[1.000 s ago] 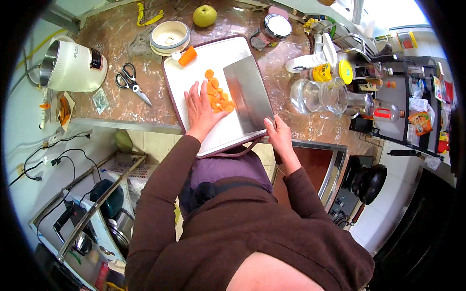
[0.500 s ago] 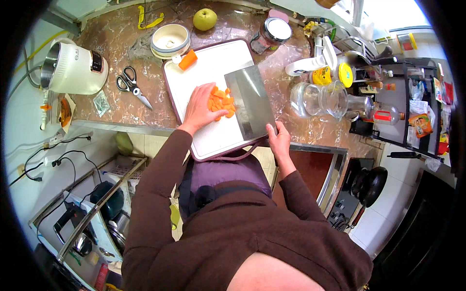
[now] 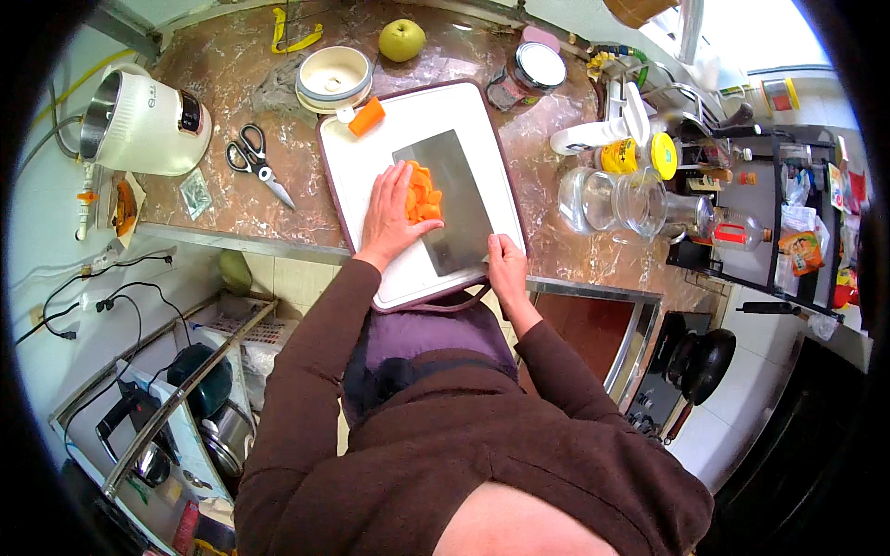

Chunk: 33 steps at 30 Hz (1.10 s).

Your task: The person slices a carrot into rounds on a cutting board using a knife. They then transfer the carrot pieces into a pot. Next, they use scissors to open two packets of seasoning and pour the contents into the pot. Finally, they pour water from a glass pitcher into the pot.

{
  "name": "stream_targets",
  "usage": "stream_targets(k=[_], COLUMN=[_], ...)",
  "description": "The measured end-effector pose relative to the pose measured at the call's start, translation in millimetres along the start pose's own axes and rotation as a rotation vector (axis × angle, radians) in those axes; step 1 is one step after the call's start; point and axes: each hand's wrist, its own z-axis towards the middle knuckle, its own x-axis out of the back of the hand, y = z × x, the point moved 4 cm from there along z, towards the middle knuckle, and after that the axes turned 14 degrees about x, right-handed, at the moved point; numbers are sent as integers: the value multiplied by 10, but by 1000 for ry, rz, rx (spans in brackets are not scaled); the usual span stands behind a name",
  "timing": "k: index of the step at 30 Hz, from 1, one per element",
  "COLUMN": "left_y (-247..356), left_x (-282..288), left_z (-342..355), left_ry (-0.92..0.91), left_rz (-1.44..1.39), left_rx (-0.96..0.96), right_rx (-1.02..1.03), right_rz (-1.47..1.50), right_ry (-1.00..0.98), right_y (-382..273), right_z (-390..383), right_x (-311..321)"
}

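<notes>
On the white cutting board [image 3: 357,167] with a dark rim lies a heap of cut carrot pieces [image 3: 422,196]. My left hand [image 3: 391,211] rests against the left side of the heap, its fingers stretched out and the thumb below the pieces. A cleaver [image 3: 454,204] lies with its broad grey blade flat, its left edge under or against the heap. My right hand [image 3: 505,267] is closed at the blade's near right corner, gripping the cleaver; its handle is hidden by the fingers. A larger carrot chunk [image 3: 367,118] sits at the board's far left.
Black-handled scissors [image 3: 259,167] lie left of the board, near a white electric pot [image 3: 148,125]. Behind stand a cream round container [image 3: 334,79], a green-yellow apple [image 3: 401,40] and a lidded jar [image 3: 527,76]. Glass jars [image 3: 612,199] lie to the right.
My right hand has moved left with the cleaver, bringing the blade to the carrot pieces. They are now bunched tighter between the blade and my left hand.
</notes>
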Motion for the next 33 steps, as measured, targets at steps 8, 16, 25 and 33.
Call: stream_targets(k=[8,16,25,33], left_y=[129,295,669,638], left_x=[-158,-122,353,1097], left_z=[45,64,24,54], left_ry=[351,425,482,568], left_rz=[-330,-551,-562,-558], left_rx=[192,259,225,214], right_rx=[-35,-51,-18,-9], right_rz=[104,237,313,431], right_ry=[-48,-45,-119,-382], right_y=[-102,-46,-668,-1376], right_z=[2,-9,-37,-36], right_x=[-242,-103,199,30])
